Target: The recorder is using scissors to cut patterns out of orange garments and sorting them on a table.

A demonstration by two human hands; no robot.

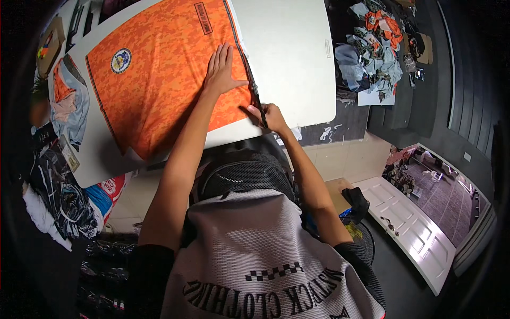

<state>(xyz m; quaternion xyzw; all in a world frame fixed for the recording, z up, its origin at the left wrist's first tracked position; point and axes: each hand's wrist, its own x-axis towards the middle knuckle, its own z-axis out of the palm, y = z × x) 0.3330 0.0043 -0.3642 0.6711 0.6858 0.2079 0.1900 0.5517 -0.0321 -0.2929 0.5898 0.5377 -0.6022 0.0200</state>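
Observation:
An orange camouflage fabric panel [154,74] with a round emblem lies on the white table [289,58], a dark strip along its right edge. My left hand [220,72] lies flat on the panel near that edge, fingers stretched forward and thumb out to the side. Just right of it and lower, my right hand [270,117] grips long black scissors [258,106], their blades at the panel's right edge. Whether the blades are open I cannot tell.
Folded grey and orange fabric [68,98] sits on the table's left end. A jumbled pile of fabric pieces [374,58] occupies the surface at right. Black and white items [58,196] hang at lower left. A white door [398,218] stands open at lower right, and a chair is behind my body.

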